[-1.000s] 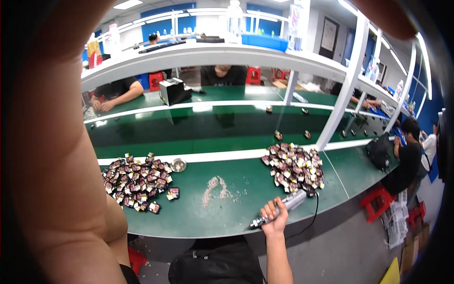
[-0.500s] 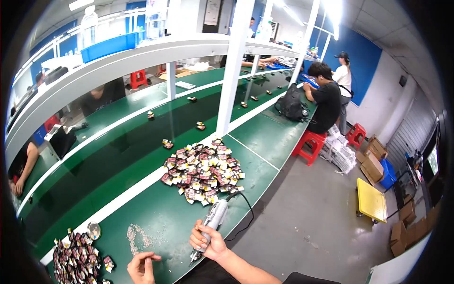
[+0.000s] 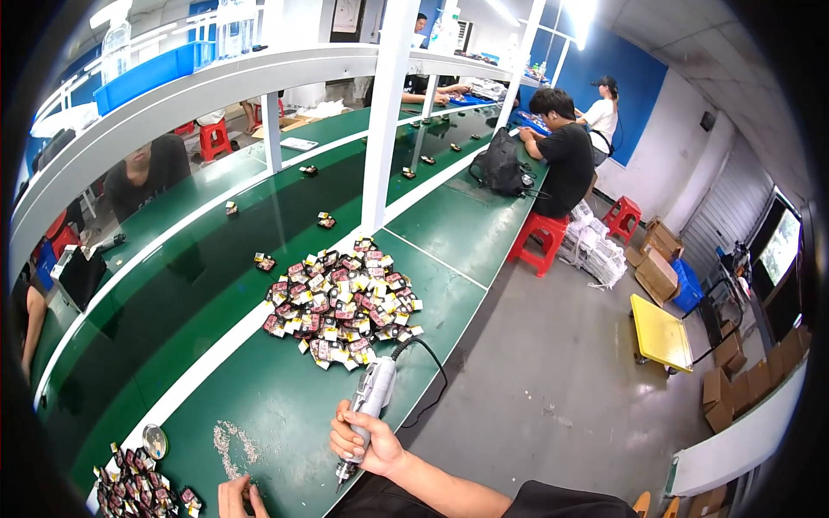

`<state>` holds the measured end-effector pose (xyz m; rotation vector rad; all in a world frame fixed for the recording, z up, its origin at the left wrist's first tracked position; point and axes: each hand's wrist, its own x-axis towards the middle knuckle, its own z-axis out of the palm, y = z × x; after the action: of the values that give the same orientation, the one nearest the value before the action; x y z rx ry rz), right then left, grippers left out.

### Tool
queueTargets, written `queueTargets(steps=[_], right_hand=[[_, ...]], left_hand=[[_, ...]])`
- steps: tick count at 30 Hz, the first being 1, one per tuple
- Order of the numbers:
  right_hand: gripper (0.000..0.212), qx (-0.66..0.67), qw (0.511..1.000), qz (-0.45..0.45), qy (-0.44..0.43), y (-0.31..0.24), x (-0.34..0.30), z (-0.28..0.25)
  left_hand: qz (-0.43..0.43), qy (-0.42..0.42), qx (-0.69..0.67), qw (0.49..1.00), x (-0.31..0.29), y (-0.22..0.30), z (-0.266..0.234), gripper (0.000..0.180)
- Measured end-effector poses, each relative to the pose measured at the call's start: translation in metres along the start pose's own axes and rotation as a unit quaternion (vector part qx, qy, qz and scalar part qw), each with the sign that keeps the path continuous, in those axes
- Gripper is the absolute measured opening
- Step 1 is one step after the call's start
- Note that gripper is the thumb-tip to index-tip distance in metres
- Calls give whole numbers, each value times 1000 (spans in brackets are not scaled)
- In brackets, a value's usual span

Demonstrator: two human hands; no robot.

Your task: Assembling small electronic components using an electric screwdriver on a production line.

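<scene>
My right hand [image 3: 371, 445] is wrapped round a grey electric screwdriver [image 3: 375, 388], whose bit points down by the table's near edge. A black cord loops from its upper end. Low in the picture, my left hand [image 3: 238, 499] has fingers and thumb drawn together beside a scatter of tiny metal pieces [image 3: 233, 445], which look like screws. Anything between those fingertips is too small to make out. Beyond the screwdriver lies a heap of small dark parts [image 3: 341, 302] with pink, white and yellow faces. Another heap of similar parts [image 3: 134, 490] sits at the lower left.
A round shallow tin [image 3: 155, 441] stands by the left heap. Single parts lie along the dark green conveyor belt [image 3: 181, 298]. A white post [image 3: 386, 121] rises behind the big heap. Farther along are a black backpack [image 3: 503, 166] and a seated co-worker [image 3: 561, 164].
The view has swung right, so the scene sits farther left. My left hand is lower in the picture, its fingers drawn closer together. My right hand keeps hold of the electric screwdriver.
</scene>
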<state>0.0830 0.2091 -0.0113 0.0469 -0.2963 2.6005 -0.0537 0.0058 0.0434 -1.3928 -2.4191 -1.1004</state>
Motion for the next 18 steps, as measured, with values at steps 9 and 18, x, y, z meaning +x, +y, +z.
queueTargets(steps=[9, 18], right_hand=[[8, 0, 1000, -22, -1, -1, -12, 4], [6, -15, 999, -24, 42, -4, -12, 0]], left_hand=[[-63, -90, 157, 981, 21, -3, -20, 32], [37, -76, 112, 990, 36, -27, 7, 43]])
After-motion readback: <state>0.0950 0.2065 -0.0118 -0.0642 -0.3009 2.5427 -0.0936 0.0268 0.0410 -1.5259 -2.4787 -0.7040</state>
